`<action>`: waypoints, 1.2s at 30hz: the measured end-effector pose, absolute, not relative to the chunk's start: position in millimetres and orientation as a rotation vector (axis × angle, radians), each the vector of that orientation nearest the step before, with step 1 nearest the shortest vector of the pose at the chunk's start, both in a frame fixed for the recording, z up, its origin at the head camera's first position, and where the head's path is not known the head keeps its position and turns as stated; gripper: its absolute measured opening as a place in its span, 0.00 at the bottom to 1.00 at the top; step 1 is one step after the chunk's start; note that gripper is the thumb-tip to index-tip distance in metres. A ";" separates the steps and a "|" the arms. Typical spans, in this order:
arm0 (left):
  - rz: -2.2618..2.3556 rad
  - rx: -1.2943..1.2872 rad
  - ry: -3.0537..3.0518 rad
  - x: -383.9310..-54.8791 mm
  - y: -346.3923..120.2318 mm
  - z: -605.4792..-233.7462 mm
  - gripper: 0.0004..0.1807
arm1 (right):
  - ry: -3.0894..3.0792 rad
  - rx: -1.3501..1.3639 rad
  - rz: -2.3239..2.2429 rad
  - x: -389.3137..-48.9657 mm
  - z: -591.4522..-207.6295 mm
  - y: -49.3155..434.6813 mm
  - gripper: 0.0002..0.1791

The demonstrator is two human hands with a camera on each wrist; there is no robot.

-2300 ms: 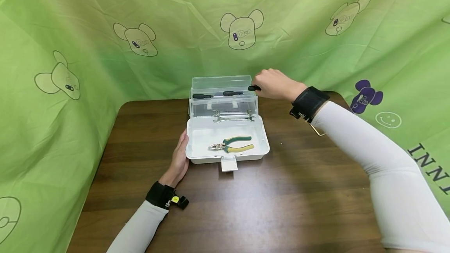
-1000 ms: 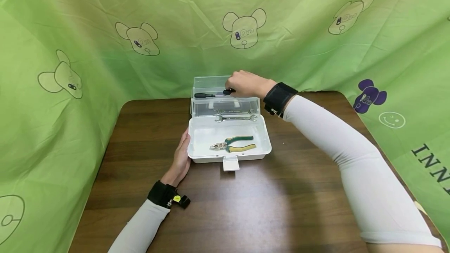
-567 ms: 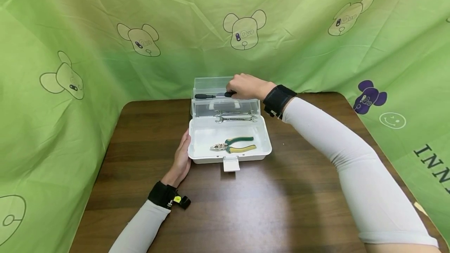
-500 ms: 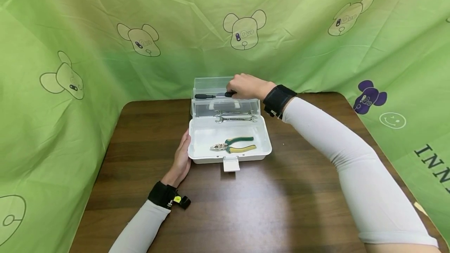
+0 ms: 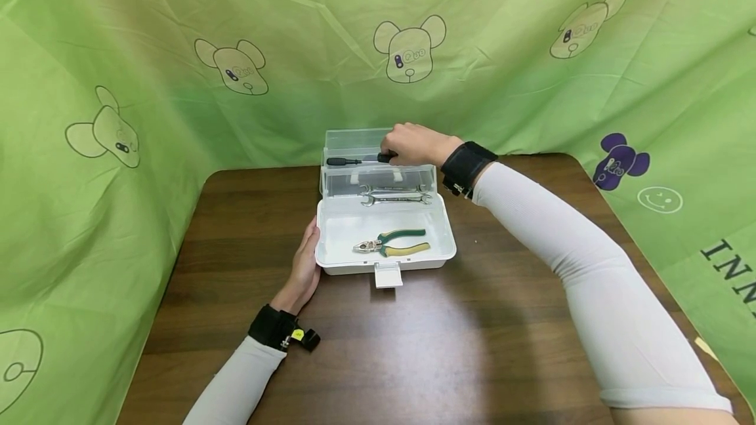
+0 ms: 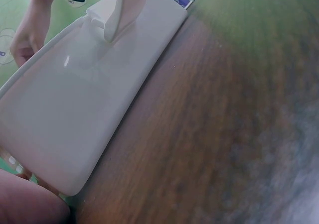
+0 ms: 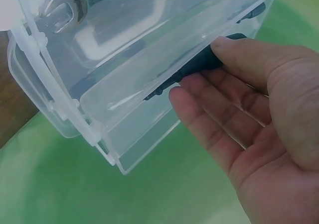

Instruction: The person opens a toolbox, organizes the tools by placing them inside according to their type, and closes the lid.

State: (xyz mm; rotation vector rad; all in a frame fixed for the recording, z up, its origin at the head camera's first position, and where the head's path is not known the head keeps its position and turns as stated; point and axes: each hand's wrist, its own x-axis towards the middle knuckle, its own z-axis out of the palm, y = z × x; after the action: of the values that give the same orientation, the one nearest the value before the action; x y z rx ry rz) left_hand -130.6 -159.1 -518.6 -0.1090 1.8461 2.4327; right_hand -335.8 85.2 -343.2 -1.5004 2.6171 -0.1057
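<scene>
In the head view a white toolbox stands with its lid raised. My left hand rests along its left side, fingers extended; the left wrist view shows the box's outer wall up close. At the back, my right hand pinches the black screwdriver handle at the clear tray, thumb on one side and fingertips on the other. Another screwdriver lies in that tray's left part. Pliers with green and yellow handles lie in the white compartment. Wrenches sit behind them in a row.
A white latch hangs off the toolbox front over the brown wooden table. Close behind the table's far edge rises a green curtain with printed bear heads. The clear lid leans back at the rear.
My right hand has moved left, from beyond the tray's right end to over the tray, with a black handle in its fingers. During the last half second it stays nearly still. The left hand keeps its place.
</scene>
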 end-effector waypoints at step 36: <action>2.450 -0.120 1.836 -129.8 -158.5 -518.2 0.32 | 2.711 -1.445 0.000 -336.7 -330.6 111.2 0.04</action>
State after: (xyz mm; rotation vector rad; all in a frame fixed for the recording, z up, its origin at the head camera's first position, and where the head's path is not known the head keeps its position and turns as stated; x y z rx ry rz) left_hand -129.8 -158.5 -518.2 -0.1197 1.8356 2.4501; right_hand -336.7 111.2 -330.6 -1.4446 2.7111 -0.0001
